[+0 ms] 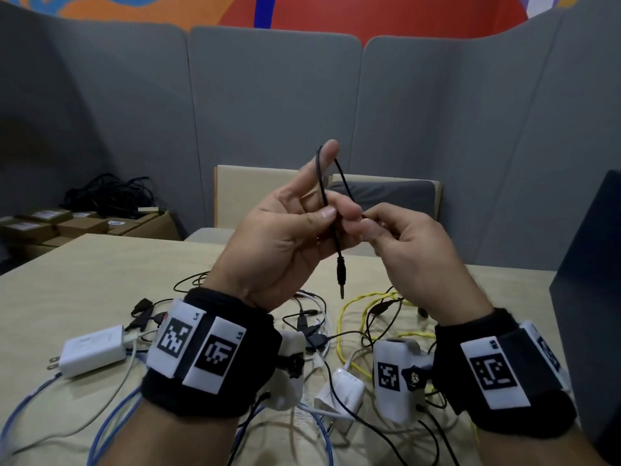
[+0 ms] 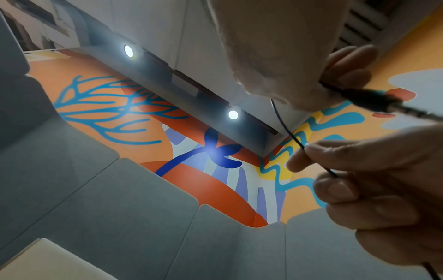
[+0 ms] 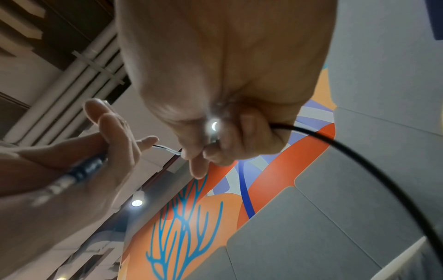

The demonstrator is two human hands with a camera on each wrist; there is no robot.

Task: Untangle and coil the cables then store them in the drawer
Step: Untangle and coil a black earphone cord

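I hold a thin black audio cable (image 1: 322,176) in the air above the table. My left hand (image 1: 302,216) has it looped over the raised index fingertip and pinches it under the thumb. Its jack plug (image 1: 340,275) hangs below that hand. My right hand (image 1: 373,223) pinches the same cable just right of the left thumb. In the left wrist view the plug (image 2: 369,99) crosses my left hand's palm (image 2: 275,47), and my right hand's fingers (image 2: 318,151) pinch the cable (image 2: 286,128). In the right wrist view the cable (image 3: 359,161) arcs away from my right hand (image 3: 227,147).
A tangle lies on the beige table (image 1: 100,270): a yellow cable (image 1: 351,317), blue cables (image 1: 111,425), black leads, and two white chargers (image 1: 94,351) (image 1: 342,388). A dark cabinet (image 1: 591,297) stands at the right. Cardboard boxes (image 1: 67,227) with black cables sit behind at the left.
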